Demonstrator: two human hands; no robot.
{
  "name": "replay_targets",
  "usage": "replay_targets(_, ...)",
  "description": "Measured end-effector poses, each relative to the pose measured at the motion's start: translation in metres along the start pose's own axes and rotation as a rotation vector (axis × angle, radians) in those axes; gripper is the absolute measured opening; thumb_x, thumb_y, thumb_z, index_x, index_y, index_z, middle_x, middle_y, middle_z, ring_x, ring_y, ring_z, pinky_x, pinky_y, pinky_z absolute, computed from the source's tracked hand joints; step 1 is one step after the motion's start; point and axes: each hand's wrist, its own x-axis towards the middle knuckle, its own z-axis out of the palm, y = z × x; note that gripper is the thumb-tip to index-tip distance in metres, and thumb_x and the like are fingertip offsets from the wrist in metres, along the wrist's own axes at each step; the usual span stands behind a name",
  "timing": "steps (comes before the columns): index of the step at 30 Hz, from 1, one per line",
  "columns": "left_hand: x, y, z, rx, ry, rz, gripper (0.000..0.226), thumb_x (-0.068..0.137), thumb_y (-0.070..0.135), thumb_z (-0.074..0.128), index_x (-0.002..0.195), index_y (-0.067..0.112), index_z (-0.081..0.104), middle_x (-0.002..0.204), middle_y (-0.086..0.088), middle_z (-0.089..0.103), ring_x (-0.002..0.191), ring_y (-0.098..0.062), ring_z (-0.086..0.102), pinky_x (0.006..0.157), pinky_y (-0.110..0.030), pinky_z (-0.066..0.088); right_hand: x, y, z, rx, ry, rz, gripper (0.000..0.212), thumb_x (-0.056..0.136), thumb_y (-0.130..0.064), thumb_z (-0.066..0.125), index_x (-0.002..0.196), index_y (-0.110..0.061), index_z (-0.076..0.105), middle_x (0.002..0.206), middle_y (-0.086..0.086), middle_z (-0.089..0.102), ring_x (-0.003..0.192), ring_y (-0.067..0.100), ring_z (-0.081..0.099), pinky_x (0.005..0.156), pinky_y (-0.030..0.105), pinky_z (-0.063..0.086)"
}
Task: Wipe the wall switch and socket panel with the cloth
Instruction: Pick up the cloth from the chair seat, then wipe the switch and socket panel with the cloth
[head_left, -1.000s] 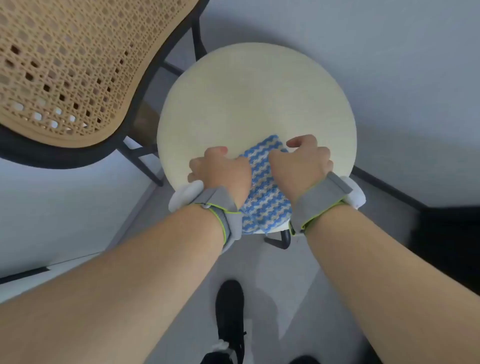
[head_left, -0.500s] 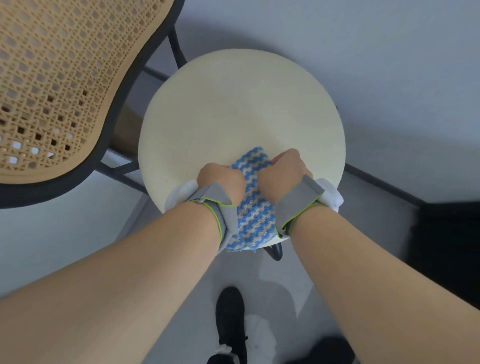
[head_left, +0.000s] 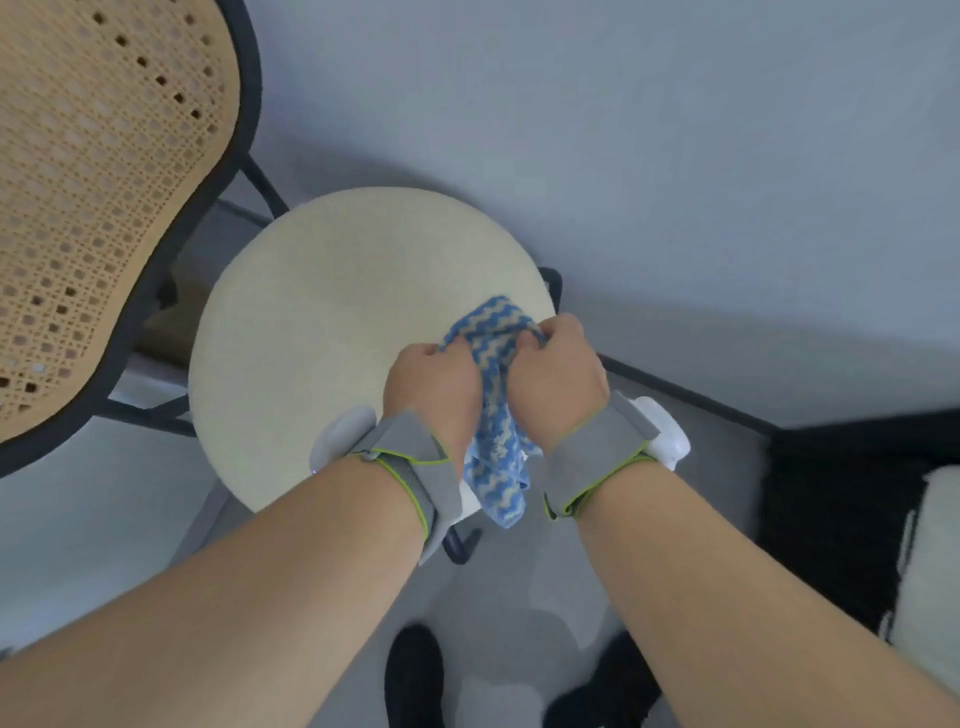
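Observation:
A blue and beige zigzag cloth (head_left: 493, 332) is bunched between both my hands above the right edge of a round cream stool seat (head_left: 322, 322). My left hand (head_left: 434, 387) grips its left side and my right hand (head_left: 558, 376) grips its right side. The cloth's lower end (head_left: 501, 478) hangs down between my wrists, off the seat. Grey straps with white units wrap both wrists. No wall switch or socket panel is in view.
A cane-backed chair (head_left: 104, 182) with a black frame stands at the left. A plain grey wall (head_left: 675, 156) with a dark skirting line (head_left: 685, 389) runs behind the stool. A dark object (head_left: 841, 509) sits at the right; my black shoes (head_left: 413, 675) show below.
The cloth lay flat on the seat under both hands; now it is gathered and lifted off it. My hands and view have shifted right and closer together.

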Motion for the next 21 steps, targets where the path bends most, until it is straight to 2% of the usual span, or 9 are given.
replay_targets(2,-0.017,0.022,0.025,-0.043,-0.037,0.028,0.027,0.072,0.031,0.048,0.054,0.012,0.049,0.057,-0.007,0.049,0.062,-0.03,0.046,0.061,-0.039,0.039,0.007,0.002,-0.033,0.046,0.066,-0.015,0.015,0.1,-0.022,0.039,0.109,-0.015,0.05,0.095,0.008,0.055,0.082,0.024,0.046,0.071,0.03,0.033)
replay_targets(4,-0.036,0.05,0.05,-0.089,-0.077,0.093,0.021,0.074,0.031,0.05,0.059,0.016,0.048,0.06,-0.009,0.046,0.062,-0.026,0.043,0.061,-0.039,0.038,0.015,-0.001,-0.072,0.058,0.214,0.004,0.021,0.1,-0.025,0.044,0.116,-0.016,0.055,0.094,0.005,0.06,0.082,0.022,0.048,0.068,0.027,0.027)
replay_targets(6,-0.059,0.081,0.075,-0.132,-0.116,0.138,0.017,0.075,0.029,0.051,0.067,0.015,0.049,0.066,-0.013,0.042,0.066,-0.024,0.04,0.06,-0.039,0.036,0.023,-0.002,-0.115,0.105,0.313,0.02,0.022,0.099,-0.027,0.047,0.117,-0.018,0.057,0.084,-0.002,0.053,0.077,0.017,0.045,0.059,0.022,0.019)
replay_targets(8,-0.075,0.106,0.093,-0.124,-0.122,0.207,0.017,0.081,0.027,0.05,0.072,0.013,0.049,0.067,-0.013,0.043,0.065,-0.024,0.041,0.057,-0.036,0.036,0.027,-0.005,-0.149,0.171,0.287,-0.014,0.022,0.1,-0.027,0.046,0.116,-0.018,0.056,0.078,-0.006,0.045,0.071,0.015,0.04,0.057,0.024,0.02)
replay_targets(10,-0.09,0.126,0.109,-0.121,-0.136,0.293,0.019,0.086,0.028,0.048,0.072,0.015,0.047,0.068,-0.006,0.047,0.067,-0.026,0.042,0.052,-0.031,0.035,0.028,-0.005,-0.181,0.234,0.282,-0.053,0.02,0.099,-0.028,0.045,0.113,-0.019,0.055,0.074,-0.009,0.045,0.065,0.013,0.042,0.053,0.029,0.023)
replay_targets(11,-0.097,0.134,0.12,-0.128,-0.144,0.332,0.018,0.087,0.029,0.047,0.074,0.016,0.048,0.072,-0.005,0.048,0.071,-0.025,0.044,0.052,-0.031,0.035,0.028,-0.003,-0.198,0.277,0.28,-0.079,0.018,0.098,-0.028,0.044,0.111,-0.019,0.054,0.073,-0.011,0.047,0.063,0.008,0.044,0.05,0.026,0.025)
replay_targets(13,-0.107,0.143,0.133,-0.141,-0.133,0.395,0.016,0.087,0.028,0.046,0.078,0.015,0.049,0.078,-0.008,0.05,0.077,-0.023,0.045,0.054,-0.032,0.035,0.03,-0.002,-0.215,0.336,0.264,-0.105,0.015,0.096,-0.028,0.043,0.106,-0.021,0.053,0.075,-0.014,0.049,0.065,0.001,0.046,0.052,0.019,0.03)
replay_targets(17,-0.107,0.143,0.15,-0.206,-0.169,0.372,0.02,0.081,0.026,0.048,0.079,0.007,0.052,0.076,-0.011,0.048,0.07,-0.022,0.042,0.051,-0.03,0.035,0.031,0.003,-0.223,0.407,0.288,-0.07,0.014,0.093,-0.028,0.045,0.104,-0.024,0.054,0.079,-0.011,0.056,0.078,0.015,0.057,0.064,0.028,0.041)
replay_targets(21,-0.098,0.134,0.15,-0.29,-0.288,0.291,0.023,0.07,0.03,0.052,0.08,0.01,0.06,0.071,-0.014,0.055,0.065,-0.029,0.055,0.063,-0.043,0.052,0.029,0.01,-0.212,0.423,0.34,-0.045,0.022,0.086,-0.025,0.05,0.108,-0.026,0.056,0.081,-0.004,0.064,0.08,0.019,0.062,0.072,0.033,0.05)
